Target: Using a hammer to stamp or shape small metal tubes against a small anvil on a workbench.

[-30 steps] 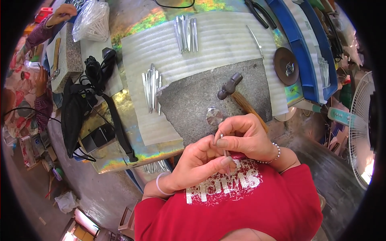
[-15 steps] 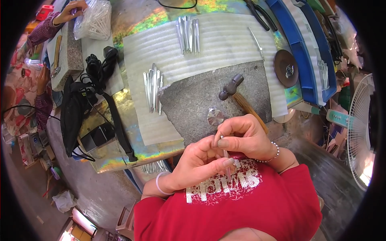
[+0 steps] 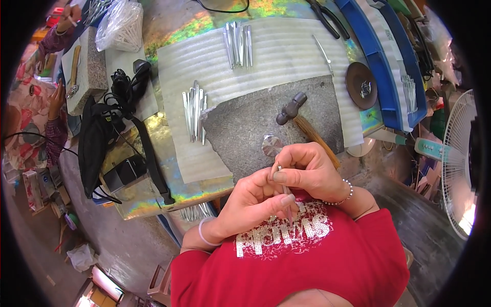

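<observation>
Over my red shirt, just past the table's near edge, both hands hold a slim silvery metal strip, pointing down toward me. My right hand pinches its upper end between thumb and fingers. Lower down, the thumb and curled fingers of my left hand close on it; they hide part of it. Beyond my fingers, a shiny round metal disc rests on a rough grey stone slab. A hammer with a wooden handle lies on the slab, close to my right hand.
White foam sheeting bears two piles of metal strips, a thin curved tool and a brown dish. Pliers and a blue tray are right; a black strapped bag lies left. A co-worker's hands show far left.
My hands keep their grip on the strip with barely any movement. The co-worker's upper hand has left the plastic bag and moved left, holding something small and pale.
</observation>
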`<state>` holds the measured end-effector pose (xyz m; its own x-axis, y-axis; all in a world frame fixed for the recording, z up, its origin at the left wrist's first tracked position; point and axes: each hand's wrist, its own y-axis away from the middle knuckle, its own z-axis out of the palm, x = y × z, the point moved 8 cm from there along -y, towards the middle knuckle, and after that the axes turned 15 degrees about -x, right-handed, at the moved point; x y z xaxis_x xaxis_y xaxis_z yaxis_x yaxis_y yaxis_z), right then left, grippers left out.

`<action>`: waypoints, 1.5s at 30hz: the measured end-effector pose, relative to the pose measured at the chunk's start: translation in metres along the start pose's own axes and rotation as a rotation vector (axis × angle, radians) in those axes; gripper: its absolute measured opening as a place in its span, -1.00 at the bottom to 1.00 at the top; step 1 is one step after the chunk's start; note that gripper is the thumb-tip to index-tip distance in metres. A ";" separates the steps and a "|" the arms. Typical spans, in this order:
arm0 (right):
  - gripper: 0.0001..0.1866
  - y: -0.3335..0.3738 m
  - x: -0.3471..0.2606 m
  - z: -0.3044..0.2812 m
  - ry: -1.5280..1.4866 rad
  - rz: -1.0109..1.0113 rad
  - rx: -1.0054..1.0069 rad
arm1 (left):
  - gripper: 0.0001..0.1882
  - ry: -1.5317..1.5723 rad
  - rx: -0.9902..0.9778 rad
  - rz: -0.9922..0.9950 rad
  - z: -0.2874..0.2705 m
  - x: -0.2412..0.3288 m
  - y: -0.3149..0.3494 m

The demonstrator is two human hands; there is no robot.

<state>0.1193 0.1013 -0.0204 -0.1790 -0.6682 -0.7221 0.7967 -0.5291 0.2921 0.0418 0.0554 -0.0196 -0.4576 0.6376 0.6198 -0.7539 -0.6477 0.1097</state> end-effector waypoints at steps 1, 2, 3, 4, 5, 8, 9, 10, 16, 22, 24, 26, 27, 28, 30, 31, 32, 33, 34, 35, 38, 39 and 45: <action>-0.91 0.000 0.000 0.000 0.000 -0.001 -0.001 | -0.79 -0.009 -0.003 0.006 0.000 0.000 0.000; -0.91 0.000 0.000 0.000 -0.002 -0.009 0.002 | -0.79 -0.011 -0.002 0.006 -0.001 -0.001 0.000; -0.91 0.000 0.000 0.000 -0.005 -0.017 0.005 | -0.79 -0.003 -0.008 0.020 -0.002 -0.002 0.000; -0.91 0.000 0.000 0.000 -0.005 -0.020 0.006 | -0.79 0.005 -0.017 0.032 -0.002 -0.002 -0.001; -0.91 0.001 0.000 0.000 0.003 -0.031 0.009 | -0.79 0.002 -0.020 0.029 -0.001 -0.001 -0.001; -0.90 0.000 0.001 -0.001 0.012 -0.065 0.015 | -0.79 0.034 0.038 -0.005 -0.004 -0.003 0.000; -0.90 0.000 0.000 -0.001 0.016 -0.086 0.019 | -0.79 0.008 0.037 0.017 -0.005 -0.002 0.000; -0.90 0.000 -0.001 -0.001 0.014 -0.091 0.019 | -0.79 -0.019 0.036 0.038 -0.005 -0.001 0.001; -0.87 0.002 -0.004 0.000 0.030 -0.116 -0.002 | -0.80 0.055 0.094 -0.005 -0.005 -0.004 0.005; -0.88 0.006 -0.009 -0.005 0.010 -0.147 0.009 | -0.80 0.081 0.163 -0.029 -0.009 -0.007 0.008; -0.89 0.008 -0.010 -0.013 0.006 -0.143 0.039 | -0.80 0.085 0.189 -0.008 -0.013 -0.006 0.007; -0.90 0.010 -0.013 -0.013 0.015 -0.175 0.041 | -0.75 0.086 0.180 0.075 -0.013 -0.001 0.011; -0.90 0.012 -0.014 -0.014 0.023 -0.191 0.046 | -0.75 0.071 0.175 0.071 -0.009 0.000 0.011; -0.90 0.012 -0.015 -0.016 0.019 -0.202 0.050 | -0.70 0.023 0.203 0.118 -0.010 0.006 0.011; -0.92 0.012 -0.016 -0.022 -0.050 -0.216 0.063 | -0.52 -0.050 0.199 0.216 -0.008 0.015 0.011; -0.92 0.012 -0.017 -0.023 -0.051 -0.224 0.061 | -0.51 -0.106 0.197 0.277 -0.005 0.020 0.013; -0.92 0.012 -0.016 -0.024 -0.133 -0.225 0.043 | -0.49 -0.162 0.194 0.338 0.001 0.026 0.013; -0.93 0.011 -0.015 -0.024 -0.214 -0.226 0.024 | -0.56 -0.164 0.250 0.384 0.005 0.032 0.012; -0.93 0.011 -0.015 -0.022 -0.214 -0.230 0.020 | -0.56 -0.169 0.250 0.385 0.002 0.031 0.012; -0.92 0.010 -0.013 -0.017 -0.218 -0.219 -0.016 | -0.62 -0.249 0.236 0.413 -0.002 0.034 0.014; -0.89 0.007 -0.013 -0.011 -0.127 -0.194 -0.095 | -0.81 -0.456 0.375 0.473 -0.005 0.055 0.015; -0.89 0.010 -0.018 -0.014 -0.021 -0.215 -0.064 | -0.83 -0.578 0.421 0.476 -0.010 0.067 0.017; -0.86 0.052 -0.053 -0.046 0.566 -0.443 0.393 | -0.80 -0.905 0.658 0.209 -0.069 0.164 -0.023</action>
<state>0.1968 0.1336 0.0045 -0.0272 -0.0446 -0.9986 0.4417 -0.8967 0.0281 -0.0486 0.2035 0.0260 0.1646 0.1287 0.9779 -0.1867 -0.9695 0.1590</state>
